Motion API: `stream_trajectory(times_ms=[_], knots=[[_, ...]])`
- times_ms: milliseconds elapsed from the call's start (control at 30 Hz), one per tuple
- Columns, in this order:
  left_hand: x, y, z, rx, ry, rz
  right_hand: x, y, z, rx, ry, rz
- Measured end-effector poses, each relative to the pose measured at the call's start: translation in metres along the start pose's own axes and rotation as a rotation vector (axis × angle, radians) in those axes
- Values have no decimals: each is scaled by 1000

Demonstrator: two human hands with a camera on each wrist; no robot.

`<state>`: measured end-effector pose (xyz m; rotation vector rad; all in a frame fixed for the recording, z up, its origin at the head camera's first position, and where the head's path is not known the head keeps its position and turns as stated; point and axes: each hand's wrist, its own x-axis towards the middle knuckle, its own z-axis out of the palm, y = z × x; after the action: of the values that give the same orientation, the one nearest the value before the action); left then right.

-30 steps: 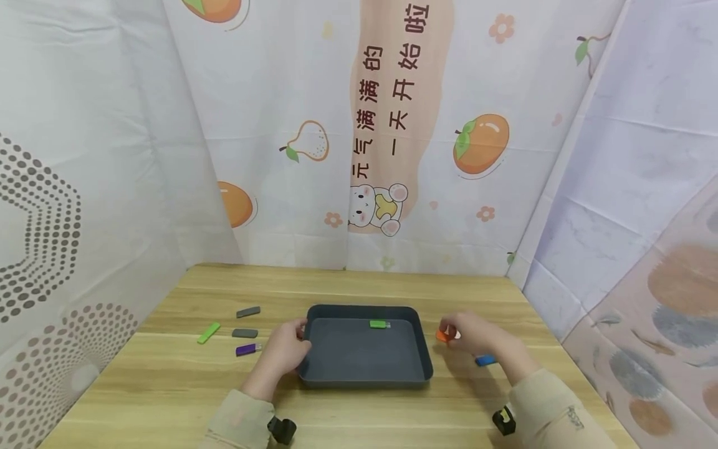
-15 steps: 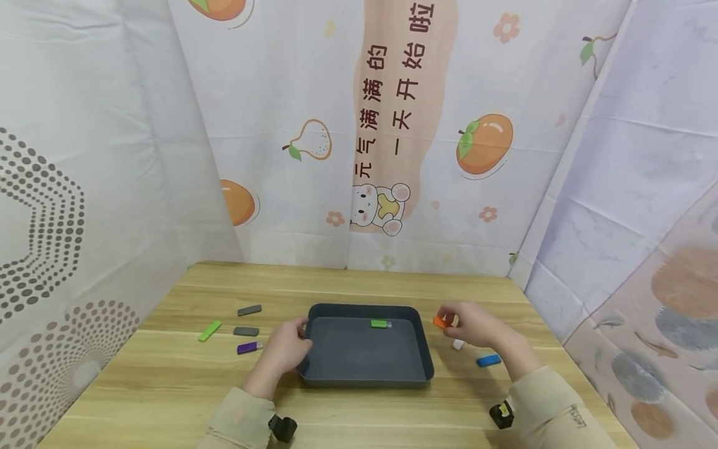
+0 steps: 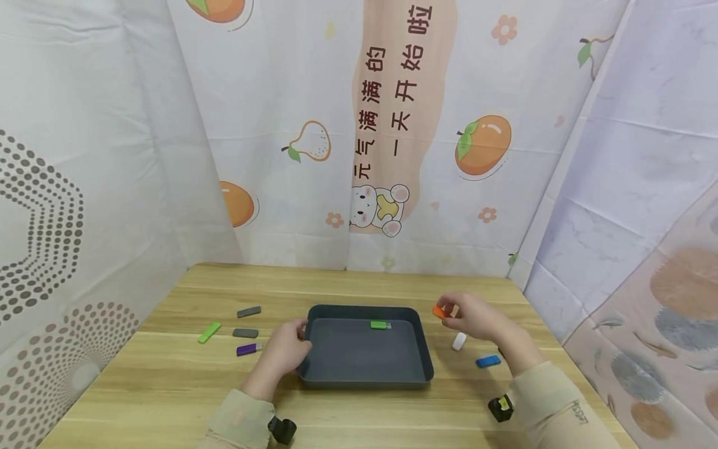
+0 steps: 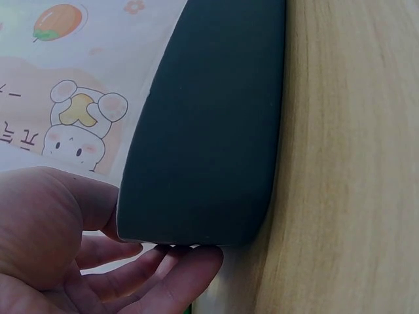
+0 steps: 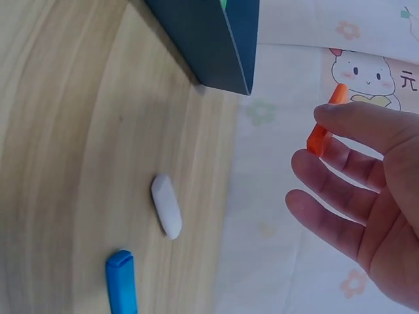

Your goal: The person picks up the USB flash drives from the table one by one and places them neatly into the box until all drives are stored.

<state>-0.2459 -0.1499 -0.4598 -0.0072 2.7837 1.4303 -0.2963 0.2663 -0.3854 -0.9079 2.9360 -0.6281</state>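
A dark grey tray (image 3: pixel 367 381) sits on the wooden table, with a green USB flash drive (image 3: pixel 379 325) lying inside near its back wall. My left hand (image 3: pixel 287 347) grips the tray's left side; in the left wrist view the thumb lies at the rim and the fingers (image 4: pixel 186 278) against the outer wall. To the right of the tray, my right hand (image 3: pixel 468 315) pinches an orange USB flash drive (image 5: pixel 325 124) between thumb and fingertips, above the table. Below that hand lie a white USB flash drive (image 3: pixel 459 341) and a blue one (image 3: pixel 488 361).
Left of the tray lie a purple USB flash drive (image 3: pixel 247 349), two grey sticks, one nearer (image 3: pixel 245 333) and one farther back, and a light green stick (image 3: pixel 210 332). Printed curtains (image 3: pixel 269 206) stand behind the table and along both sides.
My right hand has lifted the orange flash drive up and away from the table, uncovering the white one and the blue one. The left hand and the tray have stayed put.
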Motion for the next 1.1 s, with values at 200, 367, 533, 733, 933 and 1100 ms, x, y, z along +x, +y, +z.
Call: stream_trajectory(times_ms=[200, 367, 533, 733, 933, 1100], knots=[[-1, -1, 0, 5, 10, 6, 3, -4, -4, 13, 32, -6], [-1, -1, 0, 2, 8, -3, 8, -10, -6, 19, 37, 4], [-1, -1, 0, 2, 6, -7, 13, -16, -6, 8, 32, 28], [-1, 0, 0, -4, 4, -2, 20, -20, -3, -13, 36, 17], [-1, 1, -1, -4, 2, -5, 28, -23, 4, 6, 37, -3], [-1, 0, -1, -6, 0, -8, 34, -27, 8, 21, 34, -13]])
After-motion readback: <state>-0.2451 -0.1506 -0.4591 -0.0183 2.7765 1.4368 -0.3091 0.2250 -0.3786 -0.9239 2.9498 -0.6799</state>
